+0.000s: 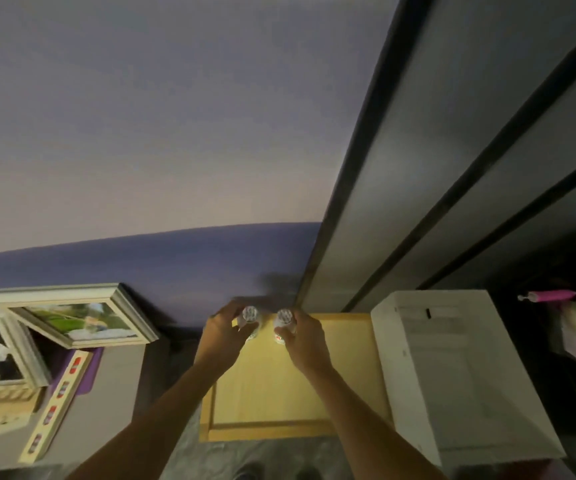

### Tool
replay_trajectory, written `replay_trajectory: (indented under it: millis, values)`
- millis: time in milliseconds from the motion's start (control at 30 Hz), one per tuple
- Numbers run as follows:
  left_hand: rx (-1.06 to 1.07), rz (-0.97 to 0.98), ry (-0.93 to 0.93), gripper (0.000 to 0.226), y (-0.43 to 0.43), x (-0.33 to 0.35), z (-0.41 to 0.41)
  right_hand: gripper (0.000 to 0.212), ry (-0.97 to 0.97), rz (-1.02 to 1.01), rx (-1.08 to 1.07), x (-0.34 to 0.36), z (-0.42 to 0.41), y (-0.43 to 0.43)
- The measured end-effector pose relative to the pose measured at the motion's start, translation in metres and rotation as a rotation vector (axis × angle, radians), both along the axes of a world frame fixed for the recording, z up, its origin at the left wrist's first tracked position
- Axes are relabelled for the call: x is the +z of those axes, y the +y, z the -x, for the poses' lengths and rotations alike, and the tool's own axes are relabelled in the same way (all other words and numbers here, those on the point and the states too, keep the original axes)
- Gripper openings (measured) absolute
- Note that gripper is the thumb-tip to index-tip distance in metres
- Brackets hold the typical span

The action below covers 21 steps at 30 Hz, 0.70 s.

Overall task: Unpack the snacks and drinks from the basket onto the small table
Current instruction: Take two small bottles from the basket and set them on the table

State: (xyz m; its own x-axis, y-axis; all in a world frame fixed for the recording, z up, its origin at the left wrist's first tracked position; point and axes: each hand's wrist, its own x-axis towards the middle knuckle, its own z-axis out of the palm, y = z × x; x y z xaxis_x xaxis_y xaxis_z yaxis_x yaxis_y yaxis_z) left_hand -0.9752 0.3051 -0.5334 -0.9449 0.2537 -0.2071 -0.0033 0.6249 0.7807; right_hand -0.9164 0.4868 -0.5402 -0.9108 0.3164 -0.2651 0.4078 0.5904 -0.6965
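Observation:
Two small clear bottles with white caps stand upright at the far edge of the small light-wood table (pixel 265 403). My left hand (pixel 226 336) is wrapped around the left bottle (pixel 250 315). My right hand (pixel 300 337) is wrapped around the right bottle (pixel 283 317). Both bottles touch or nearly touch the tabletop, side by side and a little apart. A white basket (pixel 459 375) stands right of the table; its inside looks bare as far as I can see.
Framed pictures (pixel 72 317) lean against the blue wall at left, with a long wooden strip (pixel 56 403) beside them. A dark shelving unit (pixel 452 168) rises on the right. A pink object (pixel 549 295) lies on a dark shelf far right.

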Motion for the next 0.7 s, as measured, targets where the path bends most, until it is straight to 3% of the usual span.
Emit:
replay_trajectory:
  millis: [100,433,567,700]
  values:
    - [0.003,0.019,-0.030,0.027,0.011,-0.018,0.000,0.040,0.005,-0.006,-0.008,-0.013,0.000,0.003]
    - [0.007,0.113,0.011,0.032,0.018,-0.025,-0.009,0.049,-0.009,0.025,0.007,-0.024,-0.004,0.006]
    - [-0.054,0.201,-0.011,0.056,0.011,-0.039,0.001,0.064,-0.052,0.018,0.057,-0.013,-0.004,0.014]
    - [-0.126,0.253,-0.009,0.075,0.010,0.017,-0.006,0.085,-0.030,-0.026,0.118,0.013,-0.009,0.027]
